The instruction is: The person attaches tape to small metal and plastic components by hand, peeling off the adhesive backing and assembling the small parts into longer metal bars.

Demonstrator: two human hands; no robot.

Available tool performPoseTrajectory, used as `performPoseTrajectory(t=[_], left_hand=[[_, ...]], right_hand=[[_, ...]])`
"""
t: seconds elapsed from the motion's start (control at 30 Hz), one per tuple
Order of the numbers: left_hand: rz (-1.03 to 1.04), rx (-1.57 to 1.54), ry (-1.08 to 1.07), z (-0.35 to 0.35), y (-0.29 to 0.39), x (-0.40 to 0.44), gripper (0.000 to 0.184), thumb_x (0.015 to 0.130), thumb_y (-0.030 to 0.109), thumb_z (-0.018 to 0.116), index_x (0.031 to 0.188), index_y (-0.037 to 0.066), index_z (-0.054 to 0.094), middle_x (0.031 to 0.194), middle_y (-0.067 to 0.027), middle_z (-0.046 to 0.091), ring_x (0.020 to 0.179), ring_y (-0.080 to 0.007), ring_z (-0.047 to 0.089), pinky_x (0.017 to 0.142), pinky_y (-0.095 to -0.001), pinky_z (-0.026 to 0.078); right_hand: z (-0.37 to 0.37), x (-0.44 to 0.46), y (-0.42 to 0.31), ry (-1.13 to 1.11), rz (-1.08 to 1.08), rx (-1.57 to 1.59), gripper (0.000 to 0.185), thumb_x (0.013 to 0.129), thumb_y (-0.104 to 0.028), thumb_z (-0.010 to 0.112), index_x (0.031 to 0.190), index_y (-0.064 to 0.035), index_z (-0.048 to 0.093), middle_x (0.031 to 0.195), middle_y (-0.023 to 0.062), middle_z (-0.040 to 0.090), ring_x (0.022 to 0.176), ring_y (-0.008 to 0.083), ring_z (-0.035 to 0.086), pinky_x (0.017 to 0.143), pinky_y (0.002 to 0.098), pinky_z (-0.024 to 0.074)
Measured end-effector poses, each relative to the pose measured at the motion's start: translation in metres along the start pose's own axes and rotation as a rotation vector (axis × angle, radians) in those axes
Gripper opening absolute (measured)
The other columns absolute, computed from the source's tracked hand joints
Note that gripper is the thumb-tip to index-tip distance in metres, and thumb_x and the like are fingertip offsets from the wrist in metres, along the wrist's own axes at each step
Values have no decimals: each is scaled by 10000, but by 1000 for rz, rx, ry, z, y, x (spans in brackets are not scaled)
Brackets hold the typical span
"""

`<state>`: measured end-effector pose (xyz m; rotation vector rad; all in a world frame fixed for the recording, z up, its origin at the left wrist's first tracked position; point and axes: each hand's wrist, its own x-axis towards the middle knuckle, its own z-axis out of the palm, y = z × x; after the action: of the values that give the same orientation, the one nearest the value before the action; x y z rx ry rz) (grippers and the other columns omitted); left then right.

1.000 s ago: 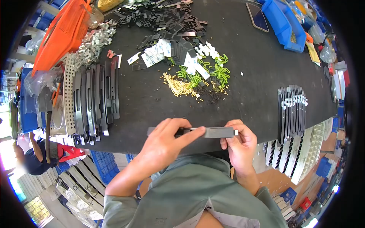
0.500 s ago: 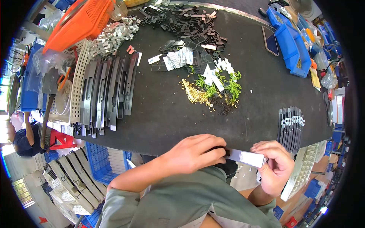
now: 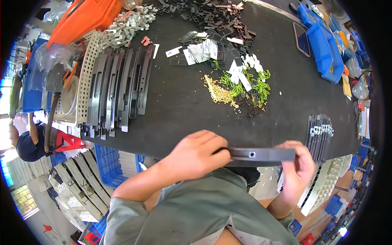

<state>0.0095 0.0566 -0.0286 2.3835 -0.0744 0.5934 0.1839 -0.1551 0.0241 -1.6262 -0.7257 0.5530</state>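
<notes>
A long dark grey metal bar (image 3: 263, 154) with a round hole in its side spans between my hands at the table's near edge. My left hand (image 3: 199, 154) is closed around its left end, which the fingers hide. At the other end, my right hand (image 3: 299, 165) pinches it between thumb and fingers. Similar dark metal bars (image 3: 141, 83) lie side by side on the left of the black table (image 3: 183, 118). Slimmer bars with silver clips (image 3: 320, 132) form a row to the right of my right hand.
Small brass pins (image 3: 222, 96), green clips (image 3: 261, 90), white labels (image 3: 200, 52) and black plates (image 3: 228, 20) lie in piles farther back. A white perforated basket (image 3: 83, 87) stands left. Blue bins (image 3: 324, 53) and a phone (image 3: 301, 39) are at the right. Another person (image 3: 30, 139) is at far left.
The bar has turned in my hands: its white-silver face has given way to a dark side with a hole. Both hands have shifted slightly, and the camera view has moved a little.
</notes>
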Motion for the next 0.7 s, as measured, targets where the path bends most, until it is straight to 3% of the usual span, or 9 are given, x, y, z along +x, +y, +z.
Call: performPoseTrajectory(t=[0.07, 0.17, 0.23, 0.3, 0.43, 0.57, 0.6, 0.63, 0.7], left_hand=[[-96, 82, -124, -17, 0, 1, 245, 748, 168, 813, 806, 60, 601, 934, -84, 653, 784, -286, 661, 684, -392, 549], [-225, 152, -298, -36, -17, 4, 170, 802, 160, 786, 867, 60, 665, 948, -90, 689, 836, -295, 675, 763, -402, 546], [-251, 130, -111, -49, -39, 19, 136, 864, 134, 746, 942, 36, 691, 965, -113, 692, 876, -314, 673, 796, -416, 540], [-437, 306, 189, -55, -66, 38, 147, 918, 122, 704, 1026, 21, 703, 999, -135, 688, 914, -338, 675, 822, -423, 537], [-673, 489, 195, -53, -129, 41, 159, 953, 131, 680, 1075, 36, 715, 1089, -134, 677, 950, -332, 679, 840, -391, 534], [-664, 426, 206, -53, -134, 38, 121, 899, 64, 720, 1011, 31, 690, 1095, -132, 656, 995, -322, 657, 860, -400, 521], [-553, 503, 225, -56, -127, 39, 136, 873, 45, 738, 986, 19, 666, 1083, -127, 649, 1010, -311, 648, 866, -397, 517], [-486, 476, 287, -56, -115, 42, 129, 881, 52, 736, 979, 14, 662, 1036, -138, 650, 953, -305, 658, 834, -378, 522], [-677, 154, 267, -51, -70, 51, 153, 880, 30, 725, 1026, 4, 687, 971, -116, 694, 895, -210, 683, 805, -316, 526]], right_hand=[[2, -3, 31, 17, 243, 160, 265, 938, -5, 663, 1191, 69, 637, 1100, 132, 690, 995, 201, 680, 886, 344, 552], [21, -8, 70, -79, 421, 392, 294, 987, -25, 611, 1266, 67, 604, 1117, 139, 690, 972, 216, 697, 839, 370, 604], [21, -6, 70, -70, 417, 385, 309, 993, -34, 608, 1284, 68, 592, 1116, 142, 688, 961, 214, 698, 820, 367, 611], [20, -9, 69, -42, 415, 373, 324, 999, -43, 605, 1303, 68, 581, 1116, 145, 687, 951, 212, 699, 801, 364, 617], [20, -7, 63, -47, 431, 333, 355, 1001, -43, 609, 1337, 62, 558, 1137, 143, 666, 928, 189, 694, 782, 346, 611], [11, -14, 59, 100, 351, 260, 348, 1000, -29, 615, 1338, 39, 565, 1127, 135, 665, 903, 164, 677, 767, 313, 590], [9, -17, 58, 205, 262, 207, 339, 1000, -25, 616, 1331, 36, 571, 1115, 129, 668, 896, 153, 670, 768, 302, 582], [7, -18, 56, 312, 167, 148, 329, 1000, -21, 616, 1323, 32, 576, 1102, 123, 671, 889, 141, 663, 769, 290, 574], [11, -22, 42, 302, 121, 148, 291, 1007, -26, 614, 1292, 24, 594, 1070, 101, 675, 887, 115, 649, 769, 259, 553]])
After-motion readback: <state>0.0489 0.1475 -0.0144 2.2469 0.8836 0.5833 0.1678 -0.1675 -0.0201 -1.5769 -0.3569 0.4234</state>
